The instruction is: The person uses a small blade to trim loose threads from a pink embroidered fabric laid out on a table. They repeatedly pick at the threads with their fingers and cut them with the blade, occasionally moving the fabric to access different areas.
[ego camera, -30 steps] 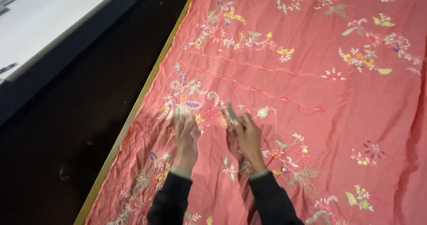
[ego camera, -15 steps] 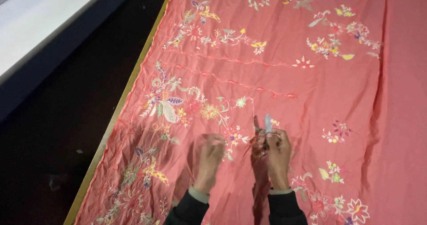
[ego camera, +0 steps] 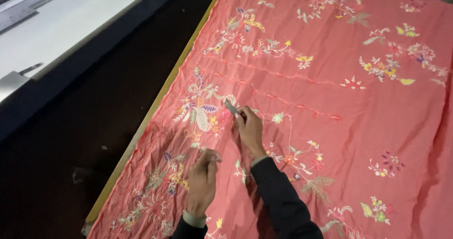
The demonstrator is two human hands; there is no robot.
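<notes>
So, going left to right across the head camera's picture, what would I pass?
Pale grey flat surface → dark floor → yellow table edge → left hand → right hand holding a small grey tool → pink embroidered floral cloth.

This looks like a textile or embroidery workshop. A very large sheet of coral-pink cloth (ego camera: 330,125), covered with machine-like floral embroidery in many colours, lies spread flat over a long work table with a yellow edge (ego camera: 155,102), far wider than any household table. Beside it runs a dark floor aisle (ego camera: 80,140), and beyond that a long pale grey bench or machine bed (ego camera: 61,26) with metal fittings, set parallel to the table. The light is dim and plain, like a factory room
</notes>
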